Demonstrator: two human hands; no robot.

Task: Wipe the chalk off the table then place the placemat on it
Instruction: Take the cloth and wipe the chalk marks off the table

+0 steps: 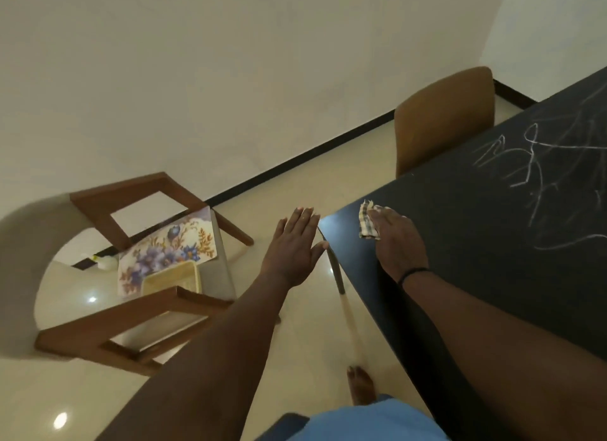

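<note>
While the right hand (395, 243) presses a small checked cloth (368, 222) flat-fingered near the corner of the dark matte bench (460, 243), white chalk scribbles (538, 165) lie well apart, toward its far side. The left hand (292, 247) hovers released, fingers straight, just off the bench edge over bare floor. The floral rectangular placemat (170, 253) lies on a wooden-armed chair (131, 276) left, under a yellow tray (174, 278).

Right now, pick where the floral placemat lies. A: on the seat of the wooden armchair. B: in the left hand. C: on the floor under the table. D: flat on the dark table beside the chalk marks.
A: the floral placemat lies on the wooden armchair seat, under a pale basket-like tray, away from the dark table.
</note>
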